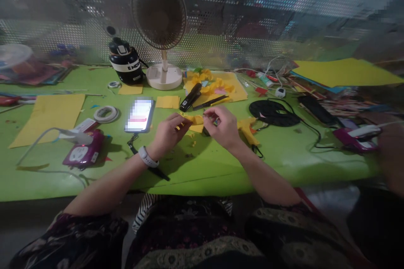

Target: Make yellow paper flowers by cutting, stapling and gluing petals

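Between my hands is a small piece of yellow paper (198,120). My left hand (170,132) pinches its left end, thumb and fingers together. At its right end, the fingertips of my right hand (222,126) are closed on it; the exact grip is partly hidden. Just behind my hands lie a black stapler (191,97) and dark scissors (211,102). A yellow glue gun (248,130) rests beside my right wrist, partly covered by it. Small yellow paper scraps (193,139) are scattered on the green tabletop (202,168) below my fingers.
Yellow paper flowers (206,77) lie behind the stapler. A fan (164,76), a dark bottle (126,65) and a lit phone (139,114) stand or lie to the left. Tape (106,114) and a purple device (83,151) are farther left. A black coil (273,112) and another person's arm (391,151) are at right.
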Demonstrator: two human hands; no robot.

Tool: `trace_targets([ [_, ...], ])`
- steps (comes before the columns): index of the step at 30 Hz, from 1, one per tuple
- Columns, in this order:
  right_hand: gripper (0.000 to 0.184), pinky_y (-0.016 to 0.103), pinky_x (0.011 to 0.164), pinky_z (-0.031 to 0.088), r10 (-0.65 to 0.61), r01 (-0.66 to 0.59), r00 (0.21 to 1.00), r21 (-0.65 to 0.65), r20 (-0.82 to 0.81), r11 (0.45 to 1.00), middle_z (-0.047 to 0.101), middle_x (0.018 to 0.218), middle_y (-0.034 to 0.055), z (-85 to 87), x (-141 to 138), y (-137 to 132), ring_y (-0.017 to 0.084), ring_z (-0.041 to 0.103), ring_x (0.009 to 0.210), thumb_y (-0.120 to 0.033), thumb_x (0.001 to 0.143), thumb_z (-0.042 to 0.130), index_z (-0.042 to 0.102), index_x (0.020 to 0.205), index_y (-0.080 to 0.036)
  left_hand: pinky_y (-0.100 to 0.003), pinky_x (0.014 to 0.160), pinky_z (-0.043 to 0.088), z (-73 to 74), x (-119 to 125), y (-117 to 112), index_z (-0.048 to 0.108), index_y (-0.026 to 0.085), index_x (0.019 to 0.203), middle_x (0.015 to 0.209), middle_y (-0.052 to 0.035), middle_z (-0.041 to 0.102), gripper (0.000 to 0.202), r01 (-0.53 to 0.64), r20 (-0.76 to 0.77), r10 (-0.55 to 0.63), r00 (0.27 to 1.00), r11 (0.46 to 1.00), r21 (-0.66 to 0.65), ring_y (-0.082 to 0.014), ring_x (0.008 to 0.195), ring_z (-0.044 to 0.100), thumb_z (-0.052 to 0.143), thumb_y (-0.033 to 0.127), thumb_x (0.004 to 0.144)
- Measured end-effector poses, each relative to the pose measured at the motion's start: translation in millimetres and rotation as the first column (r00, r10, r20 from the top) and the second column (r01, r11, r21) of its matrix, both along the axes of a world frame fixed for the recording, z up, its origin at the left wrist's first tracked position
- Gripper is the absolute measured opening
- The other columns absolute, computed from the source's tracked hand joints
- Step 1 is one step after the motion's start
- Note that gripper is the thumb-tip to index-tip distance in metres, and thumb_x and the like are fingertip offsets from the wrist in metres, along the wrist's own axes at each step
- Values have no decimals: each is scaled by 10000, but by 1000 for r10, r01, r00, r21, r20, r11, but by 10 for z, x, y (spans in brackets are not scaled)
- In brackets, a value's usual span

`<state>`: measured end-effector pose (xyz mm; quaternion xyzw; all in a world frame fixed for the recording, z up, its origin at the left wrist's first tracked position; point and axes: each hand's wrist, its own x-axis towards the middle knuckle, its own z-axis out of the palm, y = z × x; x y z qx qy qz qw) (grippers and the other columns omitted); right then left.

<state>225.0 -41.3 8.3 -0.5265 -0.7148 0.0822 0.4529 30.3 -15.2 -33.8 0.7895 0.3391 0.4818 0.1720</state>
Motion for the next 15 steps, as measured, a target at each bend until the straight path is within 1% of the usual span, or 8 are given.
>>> trace_targets([
  [3,39,300,645,493,34,-34,999,-8,5,999,671,854,51,45,62,11,150,591,669,-214,841,590,627,845,-201,-220,558,529,-2,-23,44,716,155,857,810,-47,682,113,-30,28,31,999,999,-25,-105,615,626,658,241,903],
  [5,54,296,635,487,170,-161,983,-116,71,980,675,842,41,51,104,9,146,591,658,-192,849,592,644,854,-201,-226,561,532,-2,-47,73,721,161,849,804,-47,693,114,-56,18,57,998,998,-36,-110,619,635,665,248,896],
  [8,105,294,645,474,438,-337,866,-365,243,868,701,875,29,12,136,-6,158,617,717,-137,829,616,676,861,-218,-228,552,543,-11,-72,102,724,161,852,799,-53,711,122,-62,18,64,998,992,-107,-122,631,665,674,267,885],
  [10,134,297,650,459,532,-352,774,-466,342,812,711,892,32,-20,128,-21,176,625,757,-113,793,656,690,863,-222,-216,515,546,-25,-72,115,719,146,862,802,-63,721,146,-36,79,55,995,975,-221,-127,618,686,696,290,867],
  [11,130,299,650,453,546,-350,753,-479,368,805,712,890,34,-27,117,-30,183,625,766,-116,791,664,692,862,-221,-207,490,545,-33,-67,121,715,136,866,803,-68,726,165,-11,126,50,991,956,-292,-131,609,697,709,301,856],
  [12,112,302,654,451,537,-348,757,-467,371,813,712,882,36,-26,105,-38,185,623,769,-128,806,660,691,863,-220,-197,466,542,-40,-61,126,710,129,870,801,-70,732,184,21,177,47,983,931,-365,-135,601,707,722,311,844],
  [13,89,305,661,453,501,-340,790,-427,353,838,710,877,37,-17,92,-43,185,622,771,-151,838,640,688,869,-218,-189,448,543,-45,-53,129,707,126,872,794,-69,736,200,58,224,45,974,901,-431,-141,597,717,733,320,835],
  [15,104,312,682,468,352,-275,897,-288,265,917,700,897,46,14,73,-45,183,617,778,-200,906,576,678,906,-216,-176,436,550,-48,-37,126,704,128,866,775,-61,742,217,132,295,30,955,847,-514,-151,606,733,749,336,821],
])
